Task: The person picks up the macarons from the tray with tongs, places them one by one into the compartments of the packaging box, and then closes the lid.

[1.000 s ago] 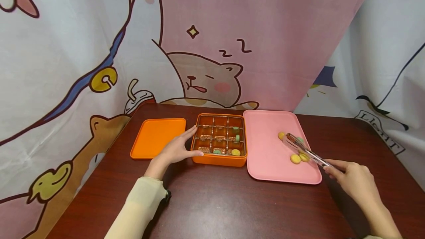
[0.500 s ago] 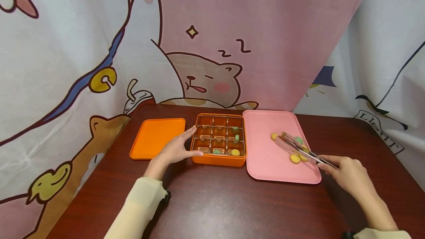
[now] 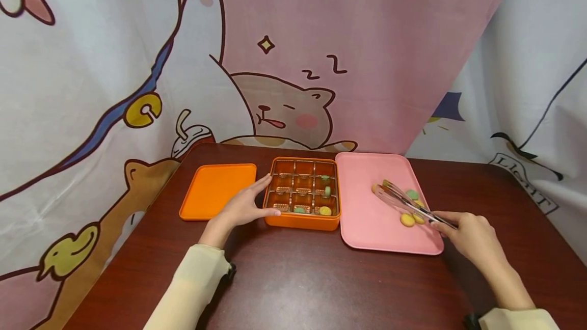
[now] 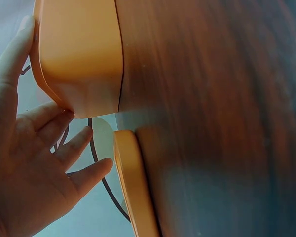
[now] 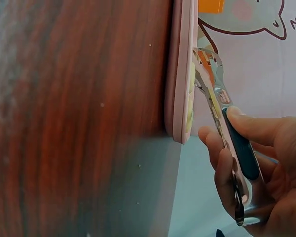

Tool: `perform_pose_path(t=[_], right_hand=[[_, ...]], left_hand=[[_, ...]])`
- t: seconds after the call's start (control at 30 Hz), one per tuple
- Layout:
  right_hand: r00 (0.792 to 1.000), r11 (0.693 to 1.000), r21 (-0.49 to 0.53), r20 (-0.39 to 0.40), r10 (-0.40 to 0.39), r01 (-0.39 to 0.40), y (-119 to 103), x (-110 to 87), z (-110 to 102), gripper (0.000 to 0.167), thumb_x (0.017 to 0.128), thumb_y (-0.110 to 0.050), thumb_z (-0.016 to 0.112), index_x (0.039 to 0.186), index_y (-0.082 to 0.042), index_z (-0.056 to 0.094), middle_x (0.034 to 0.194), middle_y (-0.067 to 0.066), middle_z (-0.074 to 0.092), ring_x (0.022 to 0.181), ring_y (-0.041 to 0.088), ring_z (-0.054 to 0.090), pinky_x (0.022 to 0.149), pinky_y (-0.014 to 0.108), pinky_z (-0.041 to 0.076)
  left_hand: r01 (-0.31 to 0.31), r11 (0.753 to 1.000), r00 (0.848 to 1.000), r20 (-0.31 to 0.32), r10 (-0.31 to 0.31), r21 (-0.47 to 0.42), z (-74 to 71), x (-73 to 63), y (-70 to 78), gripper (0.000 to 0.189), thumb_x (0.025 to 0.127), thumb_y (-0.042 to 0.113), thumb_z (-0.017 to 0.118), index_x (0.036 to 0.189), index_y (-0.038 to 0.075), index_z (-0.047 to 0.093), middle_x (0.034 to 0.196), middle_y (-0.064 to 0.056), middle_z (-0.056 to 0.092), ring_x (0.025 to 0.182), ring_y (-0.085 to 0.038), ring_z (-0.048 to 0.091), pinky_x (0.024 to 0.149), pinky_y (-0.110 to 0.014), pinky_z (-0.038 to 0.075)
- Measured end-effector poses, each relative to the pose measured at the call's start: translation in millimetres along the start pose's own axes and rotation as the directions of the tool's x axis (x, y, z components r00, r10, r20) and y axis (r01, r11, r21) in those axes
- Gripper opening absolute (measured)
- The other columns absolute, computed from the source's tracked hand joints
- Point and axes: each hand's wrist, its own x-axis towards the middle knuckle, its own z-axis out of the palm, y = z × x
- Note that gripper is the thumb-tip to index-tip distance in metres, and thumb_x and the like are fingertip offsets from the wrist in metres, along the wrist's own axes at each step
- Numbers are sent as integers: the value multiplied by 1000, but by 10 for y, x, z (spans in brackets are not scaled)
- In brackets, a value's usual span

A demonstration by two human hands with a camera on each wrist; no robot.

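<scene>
My left hand rests at the left side of an orange box, thumb and fingers spread around its near-left corner. Inside the box, a clear divider forms several compartments; the right column holds two green pieces and a yellow round piece, and a green piece lies in the front middle one. With my right hand I grip metal tongs, thumb on the dark handle pad. Over the pink tray, the tongs' tips overlap a small yellowish round piece.
Right of the tongs' tips, a green piece and several yellow round pieces lie on the tray. An orange lid lies flat left of the box. Behind the dark wooden table hangs a cartoon-print curtain.
My right hand and the tongs have moved left across the tray, and the small yellowish piece at their tips has shifted left as well. My left hand stays at the box.
</scene>
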Motion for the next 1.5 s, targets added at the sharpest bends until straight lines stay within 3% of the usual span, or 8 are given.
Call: perform_pose_path(t=[0.13, 0.5, 0.67, 0.8, 0.97, 1.13, 1.33, 1.5], right_hand=[[1000, 1000, -6, -30, -7, 7, 8, -13, 11, 35, 88, -26, 76, 114, -2, 74, 101, 28, 72, 74, 33, 60, 56, 36, 37], [999, 1000, 5, -49, 11, -11, -31, -25, -6, 36, 90, -26, 75, 116, -1, 73, 82, 17, 70, 68, 25, 47, 55, 31, 27], [997, 1000, 18, -80, -12, 13, -51, -29, -14, 34, 89, -25, 75, 114, -2, 74, 89, 23, 72, 68, 26, 49, 55, 33, 28], [995, 999, 27, -98, -21, 24, -85, -39, -13, 32, 88, -23, 76, 113, -2, 75, 86, 22, 72, 67, 25, 49, 54, 32, 28], [992, 998, 45, -122, -30, 36, -135, -43, -20, 33, 87, -23, 78, 113, -3, 75, 100, 29, 72, 79, 41, 64, 56, 43, 41], [985, 996, 55, -163, -57, 67, -200, -38, -36, 32, 85, -22, 79, 112, -5, 76, 99, 28, 73, 85, 45, 67, 60, 50, 45], [982, 995, 61, -179, -64, 76, -298, -25, -57, 33, 84, -22, 80, 112, -5, 77, 91, 24, 75, 68, 27, 55, 55, 31, 32], [986, 995, 72, -160, -51, 63, -389, -23, -69, 34, 86, -24, 78, 115, -6, 76, 73, 10, 72, 59, 12, 44, 51, 26, 26]], left_hand=[[3, 1000, 1000, 2, -3, -3, -4, 11, 8, 103, 80, 63, 74, 160, 23, 24, 168, 3, 19, 149, -35, 33, 116, -58, 34], [9, 1000, 1000, 5, -9, -4, -18, 7, 29, 103, 80, 61, 74, 160, 23, 24, 168, 3, 19, 150, -35, 32, 116, -58, 33], [6, 1000, 1000, 3, -6, 0, -19, 8, 28, 102, 80, 61, 74, 160, 23, 24, 168, 3, 19, 149, -35, 33, 116, -58, 34], [6, 1000, 1000, 3, -6, 5, -17, 10, 25, 102, 80, 62, 74, 160, 23, 24, 168, 2, 20, 149, -35, 34, 116, -58, 34], [9, 1000, 1000, 7, -9, 7, -16, 5, 24, 102, 80, 62, 74, 160, 23, 24, 168, 3, 19, 149, -35, 33, 116, -59, 33], [9, 1000, 1000, 6, -9, -1, -18, -4, 26, 102, 80, 61, 74, 160, 22, 25, 168, 3, 19, 149, -35, 33, 116, -58, 33], [5, 1000, 1000, 2, -5, -2, -16, -5, 23, 102, 80, 62, 74, 160, 22, 24, 168, 2, 20, 149, -35, 33, 116, -58, 33], [8, 1000, 1000, 4, -8, 4, -12, -6, 17, 102, 80, 62, 74, 160, 23, 24, 168, 3, 19, 150, -34, 33, 116, -58, 34]])
